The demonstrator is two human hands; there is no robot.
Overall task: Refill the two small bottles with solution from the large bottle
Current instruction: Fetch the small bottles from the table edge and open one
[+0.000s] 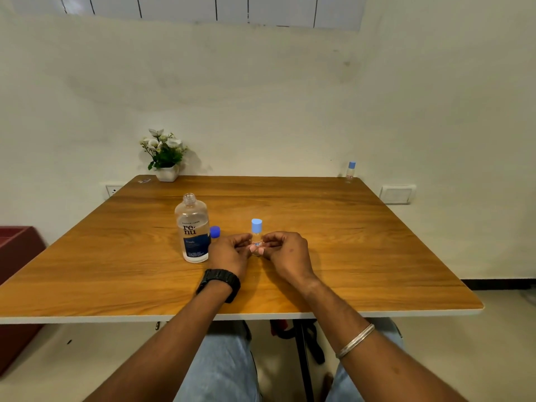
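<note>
Both hands meet at the middle of the table (348,242): the left hand (229,256) and the right hand (285,255) each pinch the lower body of 1 small bottle (256,242) with curled fingertips, holding it upright on the wood.

Going down in size from there, the large bottle (193,229) stands just left of the left hand with its neck open and solution filling most of it. Its dark blue cap (215,231) sits on the table just behind, between the bottle and the hands. So the source looks ready to pour.

The held small bottle wears its light blue cap (257,226), and whether it has been filled I cannot tell; the glass is too small to read. Either it waits to be uncapped or it is finished.

A 2nd small bottle (350,170) stands capped at the far right corner, well apart from the hands, and seems untouched. By my judgement at least 1 refill remains, perhaps both.
</note>
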